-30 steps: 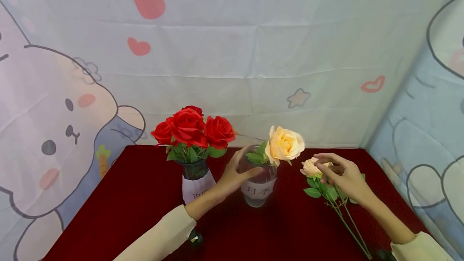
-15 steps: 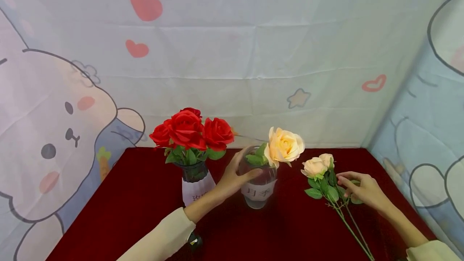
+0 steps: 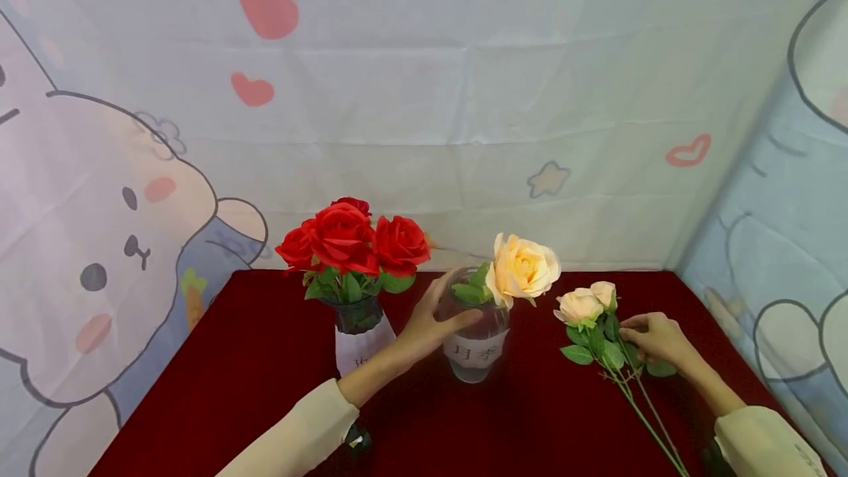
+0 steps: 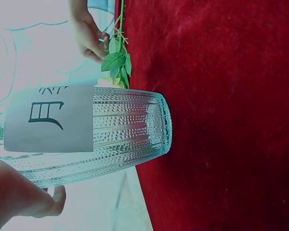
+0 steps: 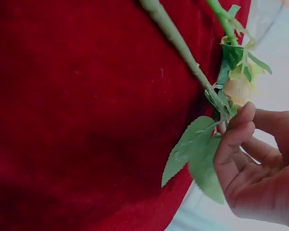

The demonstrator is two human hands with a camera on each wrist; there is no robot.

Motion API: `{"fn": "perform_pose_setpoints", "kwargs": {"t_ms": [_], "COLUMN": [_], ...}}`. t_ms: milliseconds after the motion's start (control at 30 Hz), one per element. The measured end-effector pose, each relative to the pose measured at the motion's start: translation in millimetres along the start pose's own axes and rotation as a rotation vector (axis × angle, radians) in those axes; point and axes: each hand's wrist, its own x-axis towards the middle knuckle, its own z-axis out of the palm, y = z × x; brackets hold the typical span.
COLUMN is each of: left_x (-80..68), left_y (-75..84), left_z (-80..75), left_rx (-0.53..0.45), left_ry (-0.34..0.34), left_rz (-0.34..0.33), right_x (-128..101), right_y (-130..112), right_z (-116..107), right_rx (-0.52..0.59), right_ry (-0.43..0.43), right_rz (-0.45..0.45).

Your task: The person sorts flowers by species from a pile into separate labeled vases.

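My left hand grips the side of a clear ribbed glass vase with a white label, seen close in the left wrist view as the vase with my palm against it. One large peach rose stands in that vase. To the right, two smaller peach roses lie on the red tablecloth with their stems running toward me. My right hand is curled at those stems just below the leaves; in the right wrist view its fingertips pinch the stem beside a leaf.
A second labelled vase with three red roses stands just left of my left hand. A cartoon-printed cloth backdrop closes in the table at the back and on both sides.
My right hand has come down from above the small peach roses to their stems and closed on them. My left hand has stayed on the glass vase.
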Motion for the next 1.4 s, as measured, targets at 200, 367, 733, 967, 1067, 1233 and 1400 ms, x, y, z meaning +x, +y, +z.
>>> {"fn": "perform_pose_setpoints", "kwargs": {"t_ms": [200, 367, 733, 967, 1067, 1233, 1400], "left_x": [-2.3, 0.2, 2.2, 3.5, 3.4, 2.1, 2.3], "left_y": [-2.0, -0.9, -1.6, -1.6, -1.4, -1.1, -2.0], "left_z": [-2.1, -1.5, 0.3, -0.3, -1.0, -1.4, 0.3], "left_rx": [0.013, 0.014, 0.017, 0.018, 0.011, -0.004, -0.006], "left_ry": [0.009, -0.004, -0.001, 0.004, 0.006, 0.01, 0.008], "left_rz": [-0.029, -0.03, -0.042, -0.037, -0.038, -0.046, -0.033], "right_x": [10.0, 9.8, -3.3, -8.5, -9.8, -11.1, -16.9], "right_y": [2.0, 4.4, -2.1, 0.5, -0.2, -7.5, -21.1], "right_z": [3.5, -1.4, -35.2, -61.3, -67.0, -72.2, -79.4], "right_rx": [-0.055, -0.03, -0.069, 0.032, 0.124, 0.225, 0.362], "right_ry": [-0.067, -0.081, 0.037, 0.04, 0.011, -0.013, 0.011], "right_rz": [0.028, 0.058, 0.047, 0.061, 0.114, 0.158, 0.135]}}
